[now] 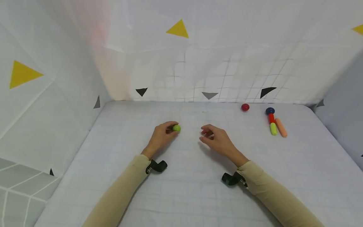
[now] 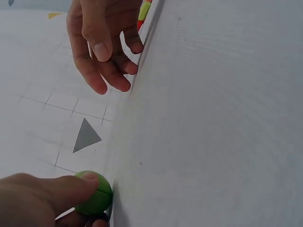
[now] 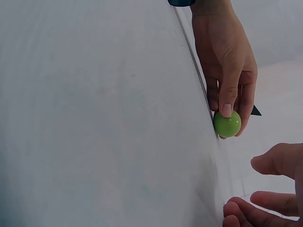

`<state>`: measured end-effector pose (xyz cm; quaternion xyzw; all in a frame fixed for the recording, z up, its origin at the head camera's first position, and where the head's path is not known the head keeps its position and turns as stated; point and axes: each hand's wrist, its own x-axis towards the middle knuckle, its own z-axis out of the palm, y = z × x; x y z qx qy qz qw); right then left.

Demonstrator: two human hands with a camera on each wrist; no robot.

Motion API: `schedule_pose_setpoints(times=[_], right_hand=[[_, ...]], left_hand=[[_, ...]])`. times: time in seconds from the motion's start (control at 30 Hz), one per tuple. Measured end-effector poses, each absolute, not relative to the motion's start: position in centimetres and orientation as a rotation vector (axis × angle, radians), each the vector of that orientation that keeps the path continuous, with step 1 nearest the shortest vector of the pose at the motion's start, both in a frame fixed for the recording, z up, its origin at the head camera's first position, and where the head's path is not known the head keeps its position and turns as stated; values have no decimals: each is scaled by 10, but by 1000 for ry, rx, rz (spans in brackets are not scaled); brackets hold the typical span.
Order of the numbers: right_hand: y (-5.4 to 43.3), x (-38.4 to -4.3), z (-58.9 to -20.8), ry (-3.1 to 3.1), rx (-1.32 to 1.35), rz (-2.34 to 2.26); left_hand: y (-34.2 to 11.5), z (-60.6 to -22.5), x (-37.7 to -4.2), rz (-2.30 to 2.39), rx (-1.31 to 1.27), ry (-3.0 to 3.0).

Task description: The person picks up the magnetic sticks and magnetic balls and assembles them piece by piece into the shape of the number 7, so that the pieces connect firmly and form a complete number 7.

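My left hand (image 1: 161, 136) pinches a small green ball (image 1: 176, 128) between thumb and fingers, at or just above the white table. The left wrist view shows a thin seam line across the green ball (image 2: 96, 195), with the thumb over its top. To the right of the ball, and apart from it, is my right hand (image 1: 219, 140). Its fingers are loosely bent, with thumb and fingertips apart and nothing between them. In the right wrist view, these right fingers (image 3: 279, 203) appear below the ball and do not touch it.
At the back right of the table (image 1: 181, 195) lies a red ball (image 1: 245, 107). Farther right, a blue rounded piece (image 1: 270, 110), a red stick (image 1: 271, 118) and a yellow-green stick (image 1: 273, 129) lie in line beside an orange stick (image 1: 281, 127). White walls surround the table's back and sides.
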<state>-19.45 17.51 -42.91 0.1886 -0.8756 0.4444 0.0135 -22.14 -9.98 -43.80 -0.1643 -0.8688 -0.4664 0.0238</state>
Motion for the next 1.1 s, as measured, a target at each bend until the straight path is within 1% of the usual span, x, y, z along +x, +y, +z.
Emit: schedule_pose_setpoints(times=[0.17,0.53,1.1], right_hand=[[176,-195,-429,-2722,599,1376],[186,-197,-426,-2730,567,1347],[202,-201,-417,-2781,490,1294]], left_hand=[[-99,-437,-221,-1465,-468,-2711],[-105,-440,-221,-1485,-559,-2666],[-105,-440,-221,-1430,-580,-2657]])
